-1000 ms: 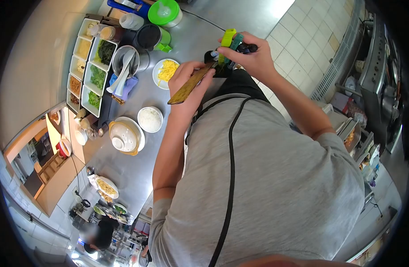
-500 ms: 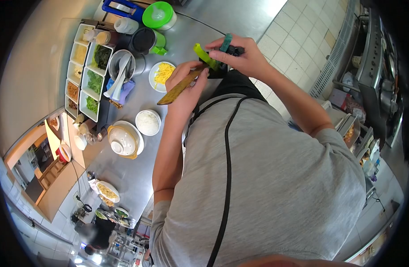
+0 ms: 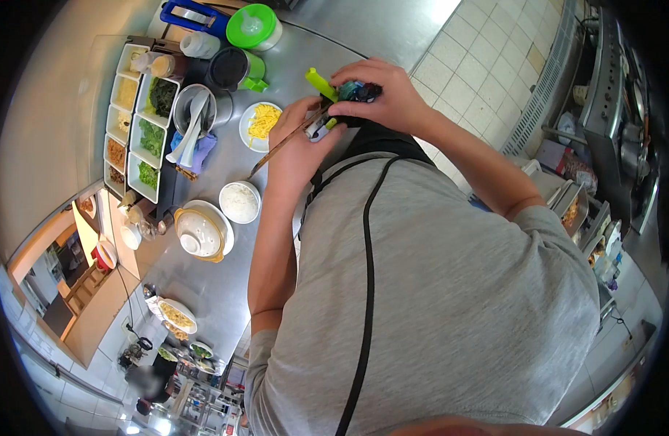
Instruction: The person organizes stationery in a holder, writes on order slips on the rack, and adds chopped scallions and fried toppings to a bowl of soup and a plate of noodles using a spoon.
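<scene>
My left hand [image 3: 294, 142] is closed around a long, thin brown wooden strip [image 3: 278, 153], seen nearly edge-on and slanting down to the left. Between the two hands a white and yellow-green marker-like piece [image 3: 321, 131] shows under the left fingers. A bright yellow-green rod [image 3: 319, 83] sticks up beside the fingertips. My right hand [image 3: 385, 98] is wrapped round a dark bundle with teal and blue parts [image 3: 360, 91]; its exact kind is unclear. A dark object lies below, mostly hidden by the fingers. Both hands are over the counter's edge, by my waist.
On the steel counter [image 3: 233, 305] stand a plate of yellow shreds [image 3: 262, 125], a bowl of rice [image 3: 240, 202] and a lidded clay pot [image 3: 201, 231]. Farther left are white trays of chopped greens [image 3: 147, 138], a metal pot with spoons [image 3: 193, 109] and a green-lidded tub [image 3: 253, 26].
The wooden strip has turned from showing its broad face to nearly edge-on. My right hand has moved slightly down and left, closer to the left; the white marker-like piece has come into view.
</scene>
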Available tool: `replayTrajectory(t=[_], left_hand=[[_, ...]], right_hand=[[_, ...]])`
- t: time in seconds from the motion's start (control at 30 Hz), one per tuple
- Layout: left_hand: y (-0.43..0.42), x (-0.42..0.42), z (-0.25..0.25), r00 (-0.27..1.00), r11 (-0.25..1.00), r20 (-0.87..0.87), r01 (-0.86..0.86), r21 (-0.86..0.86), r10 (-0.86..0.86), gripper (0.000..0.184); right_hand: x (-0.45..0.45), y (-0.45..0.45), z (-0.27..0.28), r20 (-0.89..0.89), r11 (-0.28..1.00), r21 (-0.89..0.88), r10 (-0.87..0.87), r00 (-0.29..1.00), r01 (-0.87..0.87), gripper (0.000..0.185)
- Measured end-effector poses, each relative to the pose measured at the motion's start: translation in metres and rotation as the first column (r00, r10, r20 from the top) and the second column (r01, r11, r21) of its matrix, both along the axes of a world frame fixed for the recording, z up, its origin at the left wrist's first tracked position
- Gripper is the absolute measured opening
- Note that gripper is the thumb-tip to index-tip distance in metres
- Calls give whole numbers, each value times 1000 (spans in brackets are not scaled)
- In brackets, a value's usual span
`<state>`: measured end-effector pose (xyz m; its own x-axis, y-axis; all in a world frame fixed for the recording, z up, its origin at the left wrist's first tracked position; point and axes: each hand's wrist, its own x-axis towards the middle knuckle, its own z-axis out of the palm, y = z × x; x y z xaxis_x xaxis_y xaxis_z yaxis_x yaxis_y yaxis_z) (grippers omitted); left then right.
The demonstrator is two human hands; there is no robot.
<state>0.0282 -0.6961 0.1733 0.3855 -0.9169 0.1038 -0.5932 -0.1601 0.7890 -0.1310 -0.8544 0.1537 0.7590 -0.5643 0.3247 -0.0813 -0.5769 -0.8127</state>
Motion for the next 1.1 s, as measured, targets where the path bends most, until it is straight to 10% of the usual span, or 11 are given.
replayTrajectory(t=[0.23, 1.1], left_hand=[[2, -2, -6, 983, 983, -173, -22, 185, 54, 43], [3, -11, -21, 927, 984, -330, -165, 72, 180, 76]], right_hand=[[-9, -28, 4, -48, 757, 636, 235, 971, -152, 52], [-16, -23, 8, -105, 782, 617, 194, 975, -89, 36]])
